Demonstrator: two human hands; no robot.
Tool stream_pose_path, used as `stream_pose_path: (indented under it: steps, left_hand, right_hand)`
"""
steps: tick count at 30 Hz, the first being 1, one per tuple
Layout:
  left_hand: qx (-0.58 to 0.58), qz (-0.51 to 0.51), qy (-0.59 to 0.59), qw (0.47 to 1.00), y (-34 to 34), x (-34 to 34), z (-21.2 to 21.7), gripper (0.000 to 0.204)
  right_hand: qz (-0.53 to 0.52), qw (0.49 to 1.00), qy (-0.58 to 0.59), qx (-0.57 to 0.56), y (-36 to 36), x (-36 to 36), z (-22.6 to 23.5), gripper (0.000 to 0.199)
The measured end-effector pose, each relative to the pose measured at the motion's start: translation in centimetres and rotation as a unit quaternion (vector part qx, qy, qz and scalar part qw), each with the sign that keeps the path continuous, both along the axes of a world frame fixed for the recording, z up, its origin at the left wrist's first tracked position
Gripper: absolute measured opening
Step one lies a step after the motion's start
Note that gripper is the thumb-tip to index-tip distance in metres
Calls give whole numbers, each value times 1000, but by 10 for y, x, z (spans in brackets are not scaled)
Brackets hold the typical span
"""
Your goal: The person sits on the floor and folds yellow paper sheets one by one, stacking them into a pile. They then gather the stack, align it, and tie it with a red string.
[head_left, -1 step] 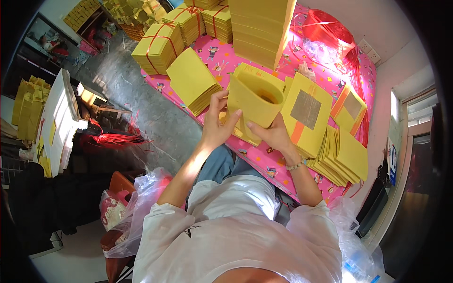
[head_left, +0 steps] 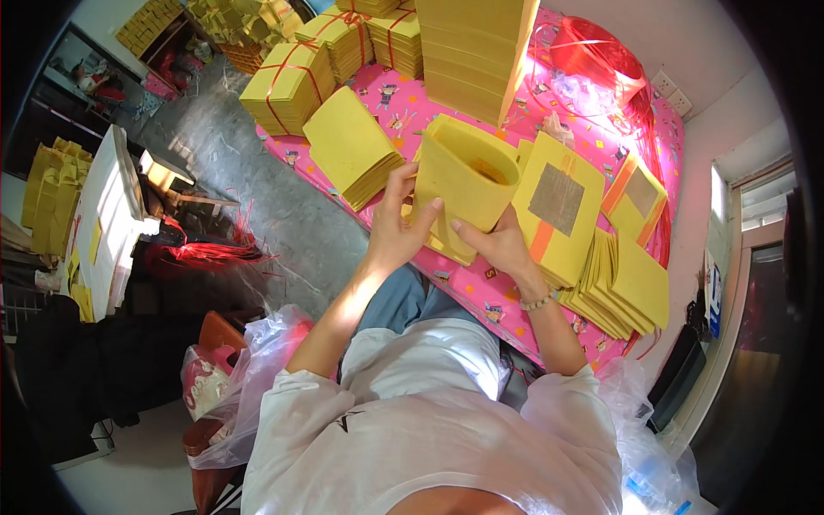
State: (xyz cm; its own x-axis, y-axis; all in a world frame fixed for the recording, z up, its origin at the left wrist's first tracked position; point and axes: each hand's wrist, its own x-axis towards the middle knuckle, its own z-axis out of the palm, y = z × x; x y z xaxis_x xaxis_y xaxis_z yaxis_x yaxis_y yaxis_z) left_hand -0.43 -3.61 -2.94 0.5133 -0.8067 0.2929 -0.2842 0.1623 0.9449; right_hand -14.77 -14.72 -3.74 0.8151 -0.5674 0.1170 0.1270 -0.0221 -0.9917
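Between my two hands is a yellow paper pouch (head_left: 463, 189), its oval mouth spread wide and tilted up toward the right. My left hand (head_left: 402, 219) grips its left side, thumb on the near face and fingers behind. My right hand (head_left: 498, 245) pinches the lower right part, with the thumb in front and the other fingers mostly hidden. To the left lies a neat stack of flat yellow pouches (head_left: 350, 142). On the right is another yellow stack with a brown-grey square patch (head_left: 556, 199) and an orange strip on top. A fanned pile of yellow pouches (head_left: 614, 283) rests nearer me.
Everything lies on a pink patterned cloth (head_left: 489, 296). Bundles tied with red string (head_left: 287, 86) stand at the far left, beside a tall yellow stack (head_left: 468, 60). A red string roll (head_left: 596, 56) sits far right. A white-topped table (head_left: 107, 223) stands left.
The pouch mouth has tipped and shifted very slightly to the right, showing a little more of its lit inside. Both hands keep their hold.
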Motion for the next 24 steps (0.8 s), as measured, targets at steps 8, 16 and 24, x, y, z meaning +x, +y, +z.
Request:
stream_pose_path:
  steps: [8, 16, 24]
  left_hand:
    - [-34, -3, 58, 998, 1, -13, 14, 41]
    - [-55, 10, 10, 998, 1, -18, 9, 37]
    - [-93, 46, -18, 994, -9, -14, -57, 20]
  right_hand:
    - [-7, 997, -21, 68, -2, -10, 15, 55]
    - [-48, 998, -42, 7, 5, -11, 9, 49]
    - [-15, 995, 8, -94, 0, -11, 1, 40]
